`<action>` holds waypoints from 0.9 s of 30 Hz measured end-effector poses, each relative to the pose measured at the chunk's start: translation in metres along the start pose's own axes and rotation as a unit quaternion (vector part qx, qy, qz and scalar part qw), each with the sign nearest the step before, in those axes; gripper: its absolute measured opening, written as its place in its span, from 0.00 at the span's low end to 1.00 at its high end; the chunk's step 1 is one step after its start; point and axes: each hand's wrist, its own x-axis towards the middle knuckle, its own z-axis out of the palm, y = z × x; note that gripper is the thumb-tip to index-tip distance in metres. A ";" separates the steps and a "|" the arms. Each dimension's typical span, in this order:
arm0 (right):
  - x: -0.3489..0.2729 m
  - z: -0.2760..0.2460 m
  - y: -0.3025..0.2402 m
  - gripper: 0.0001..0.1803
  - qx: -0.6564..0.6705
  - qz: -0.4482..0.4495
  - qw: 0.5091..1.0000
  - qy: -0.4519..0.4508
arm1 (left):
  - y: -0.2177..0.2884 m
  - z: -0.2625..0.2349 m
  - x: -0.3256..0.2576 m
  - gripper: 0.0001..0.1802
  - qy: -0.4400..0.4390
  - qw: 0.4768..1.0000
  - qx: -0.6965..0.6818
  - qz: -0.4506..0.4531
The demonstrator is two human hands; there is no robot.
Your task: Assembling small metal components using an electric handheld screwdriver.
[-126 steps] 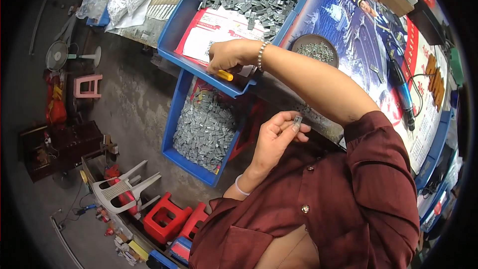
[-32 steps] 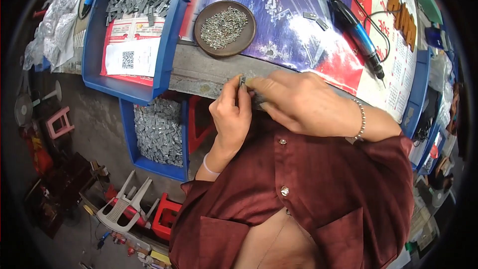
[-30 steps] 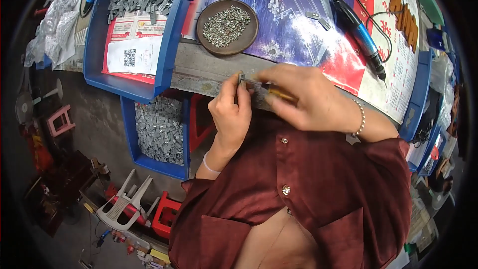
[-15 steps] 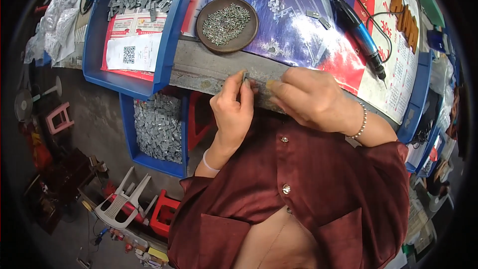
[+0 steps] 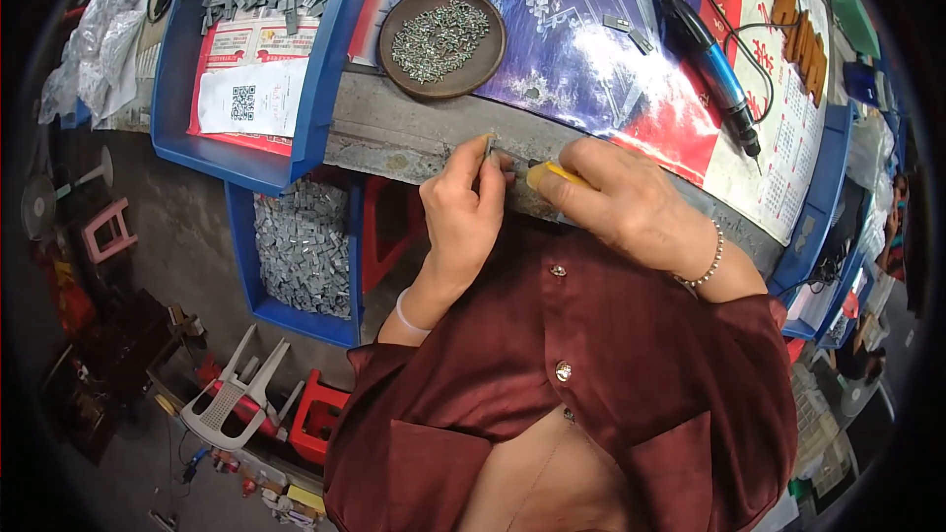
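Small grey piece (image 5: 489,147) held at the near edge of the tabletop (image 5: 419,133).
Left hand (image 5: 463,203): thumb and forefinger pinched on the piece (mostly hidden by fingertips). Right hand (image 5: 631,202): fingers curled around a yellow-handled tool (image 5: 565,174), thin shaft toward the piece, contact unclear. Brown dish (image 5: 434,89) of metal bits (image 5: 440,42) near same edge; blue tray (image 5: 321,99) overhangs it, farther left.

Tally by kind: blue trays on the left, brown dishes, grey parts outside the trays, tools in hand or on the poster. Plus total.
Blue trays: 2 (upper tray, lower tray)
Brown dish: 1
Grey parts on poster: 2 ()
Grey part in left hand: 1
Yellow-handled tool in right hand: 1
Black-and-blue tool on poster: 1
Total: 8
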 end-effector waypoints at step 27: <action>-0.018 -0.028 0.000 0.19 0.026 0.173 0.984 0.028 | 0.019 0.028 0.019 0.10 -0.049 0.998 0.016 0.025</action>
